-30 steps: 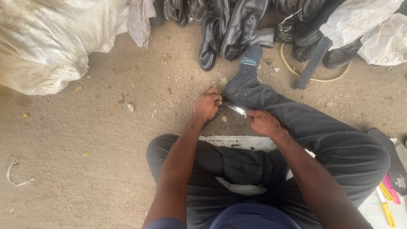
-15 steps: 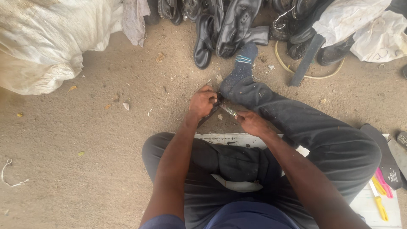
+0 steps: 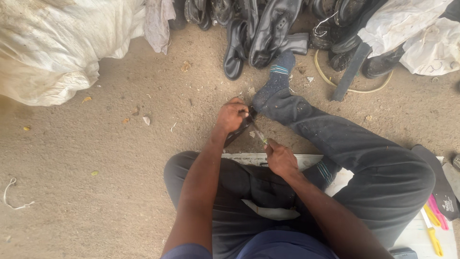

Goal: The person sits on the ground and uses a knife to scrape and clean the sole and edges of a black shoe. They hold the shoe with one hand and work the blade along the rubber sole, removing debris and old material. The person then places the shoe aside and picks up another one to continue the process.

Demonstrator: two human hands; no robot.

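The head view looks down at a small dark piece (image 3: 241,128) that the left hand (image 3: 231,115) holds closed in its grip, low over the sandy floor (image 3: 96,158), just beside the person's outstretched leg. The right hand (image 3: 280,157) has its grip closed around a thin tool with a pale handle (image 3: 261,136), and the tip of this tool meets the dark piece. What kind of tool it is, I cannot tell.

Right behind the hands lies the foot in a dark sock with a blue stripe (image 3: 277,79), so the far side is blocked. Beyond the foot there is a heap of black boots and shoes (image 3: 261,33), with a yellowish cord (image 3: 357,88) and a dark strap (image 3: 350,72) near it. At the left a big white sack (image 3: 52,48) lies on the floor; its content is not visible. At the upper right there is another white bag (image 3: 421,33).

Under the person lies a white board (image 3: 239,157). At the right edge, near the bent knee, a dark shoe sole (image 3: 436,180) and some yellow and pink tools (image 3: 433,223) lie on a white sheet.

The open room is at the left of the hands, where the floor carries only small scraps and a bit of white string (image 3: 12,194).
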